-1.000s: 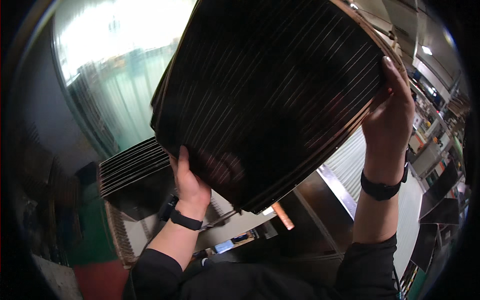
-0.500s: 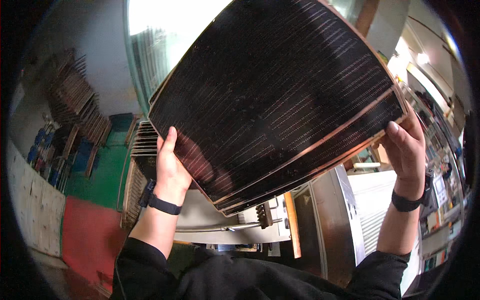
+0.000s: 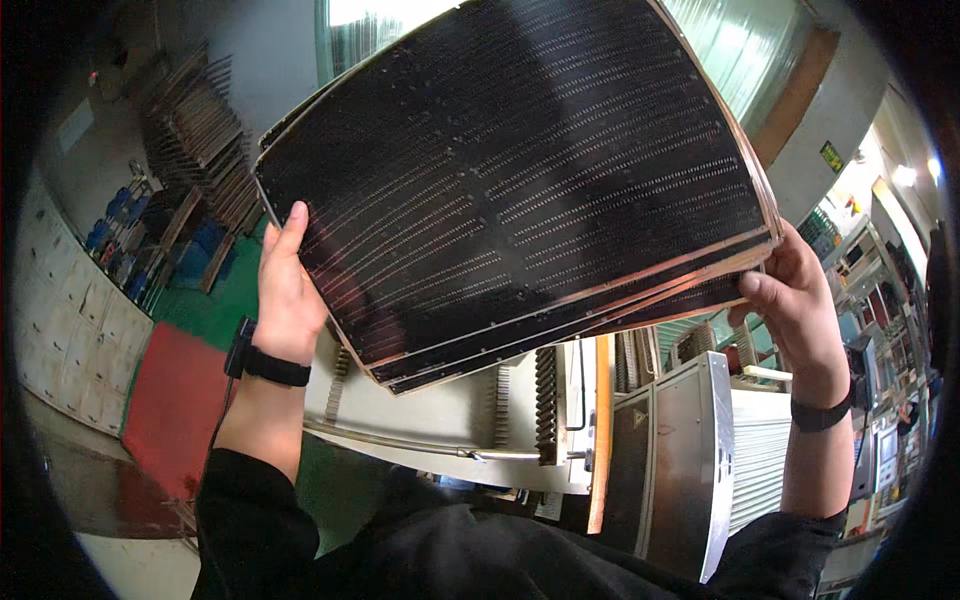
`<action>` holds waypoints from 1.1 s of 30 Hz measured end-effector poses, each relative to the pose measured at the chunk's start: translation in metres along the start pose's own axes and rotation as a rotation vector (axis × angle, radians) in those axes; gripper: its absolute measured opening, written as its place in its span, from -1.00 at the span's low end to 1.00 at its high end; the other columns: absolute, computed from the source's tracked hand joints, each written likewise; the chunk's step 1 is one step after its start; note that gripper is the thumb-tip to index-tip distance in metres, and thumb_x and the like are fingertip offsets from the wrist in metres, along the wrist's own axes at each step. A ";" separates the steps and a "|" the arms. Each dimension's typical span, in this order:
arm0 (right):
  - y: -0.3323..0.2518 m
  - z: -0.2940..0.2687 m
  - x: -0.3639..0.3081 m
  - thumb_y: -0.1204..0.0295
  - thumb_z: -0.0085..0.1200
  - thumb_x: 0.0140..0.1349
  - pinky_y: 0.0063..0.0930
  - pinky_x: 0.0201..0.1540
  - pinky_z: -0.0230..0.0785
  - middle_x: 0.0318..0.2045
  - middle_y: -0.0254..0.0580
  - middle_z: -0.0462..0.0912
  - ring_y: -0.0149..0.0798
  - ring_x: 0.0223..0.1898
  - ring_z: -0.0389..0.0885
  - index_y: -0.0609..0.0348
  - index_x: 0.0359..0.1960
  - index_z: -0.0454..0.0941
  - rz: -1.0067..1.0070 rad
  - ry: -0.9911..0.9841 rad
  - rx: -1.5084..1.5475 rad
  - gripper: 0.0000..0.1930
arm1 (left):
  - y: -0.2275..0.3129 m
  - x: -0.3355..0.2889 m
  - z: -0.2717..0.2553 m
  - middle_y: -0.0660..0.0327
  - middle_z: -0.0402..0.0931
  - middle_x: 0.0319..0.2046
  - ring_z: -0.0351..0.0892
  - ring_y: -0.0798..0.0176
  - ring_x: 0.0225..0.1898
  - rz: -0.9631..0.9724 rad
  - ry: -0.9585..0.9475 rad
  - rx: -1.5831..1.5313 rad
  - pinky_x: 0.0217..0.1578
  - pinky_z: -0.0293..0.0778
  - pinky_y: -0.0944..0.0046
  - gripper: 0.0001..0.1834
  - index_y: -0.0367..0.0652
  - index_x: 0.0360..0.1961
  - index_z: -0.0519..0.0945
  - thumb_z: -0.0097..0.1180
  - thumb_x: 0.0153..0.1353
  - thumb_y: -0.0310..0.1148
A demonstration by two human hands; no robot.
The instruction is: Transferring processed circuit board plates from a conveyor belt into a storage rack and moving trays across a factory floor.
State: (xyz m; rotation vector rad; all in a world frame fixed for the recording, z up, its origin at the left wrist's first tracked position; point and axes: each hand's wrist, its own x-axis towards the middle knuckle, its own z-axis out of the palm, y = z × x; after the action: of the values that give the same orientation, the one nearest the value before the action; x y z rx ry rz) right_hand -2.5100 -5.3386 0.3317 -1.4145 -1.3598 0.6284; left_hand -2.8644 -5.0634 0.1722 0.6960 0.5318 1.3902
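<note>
Between my hands is a stack of black circuit board panels (image 3: pixel 520 190) with copper-coloured edges and rows of small light marks. It is held up in front of me, tilted, and its lower sheets fan out unevenly along the near edge. My left hand (image 3: pixel 292 290) grips the left edge, thumb on the top face. At the near right corner, my right hand (image 3: pixel 795 300) clamps the sheets with its thumb on top. The fingers of both hands are partly hidden behind the panels. Below the stack lies a white machine bed (image 3: pixel 425 405) with dark toothed strips (image 3: pixel 546 400).
A metal rail (image 3: pixel 400 447) runs along the machine's near side. To the right stand a wooden strip (image 3: pixel 600 430) and a metal cabinet (image 3: pixel 665 450). Slatted racks (image 3: pixel 205 130) are at the far left, above green and red floor areas (image 3: pixel 175 405). White lockers (image 3: pixel 75 320) line the left.
The panel stack has swung left and levelled out, and its lower sheets now show more staggered. Both hands keep their grip. More of the machine bed and its toothed strips has come into view.
</note>
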 end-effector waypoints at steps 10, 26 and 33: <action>0.025 0.019 0.009 0.73 0.22 0.13 -0.60 -0.06 0.48 -0.20 -0.34 0.68 -0.50 -0.19 0.63 0.35 0.06 0.52 -0.016 0.215 -0.256 -0.59 | 0.045 0.022 -0.004 0.24 0.56 0.06 0.57 0.23 0.07 0.302 -0.134 0.061 0.11 0.53 0.09 -0.68 -0.07 0.18 0.45 0.07 0.49 -0.24; 0.149 0.092 0.011 0.79 0.16 0.22 -0.52 0.12 0.46 0.01 -0.22 0.65 -0.41 0.00 0.61 0.37 0.23 0.46 0.016 0.348 -0.193 -0.50 | 0.045 0.085 -0.083 0.23 0.44 0.22 0.52 0.16 0.19 0.402 -0.312 0.117 0.22 0.48 -0.06 -0.54 0.00 0.38 0.27 -0.03 0.51 -0.42; 0.156 0.108 0.035 0.79 0.14 0.25 -0.46 0.19 0.44 0.14 -0.14 0.60 -0.36 0.10 0.59 0.37 0.30 0.39 -0.087 0.394 -0.227 -0.45 | 0.036 0.091 -0.112 0.15 0.45 0.21 0.52 0.14 0.18 0.405 -0.310 0.070 0.22 0.47 -0.05 -0.58 -0.08 0.35 0.28 -0.05 0.51 -0.41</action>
State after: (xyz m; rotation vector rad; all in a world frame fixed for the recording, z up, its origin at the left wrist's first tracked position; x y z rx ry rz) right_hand -2.5362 -5.2454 0.1645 -1.5522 -1.1925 0.1262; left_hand -2.9575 -4.9571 0.1254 1.0984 0.1983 1.6020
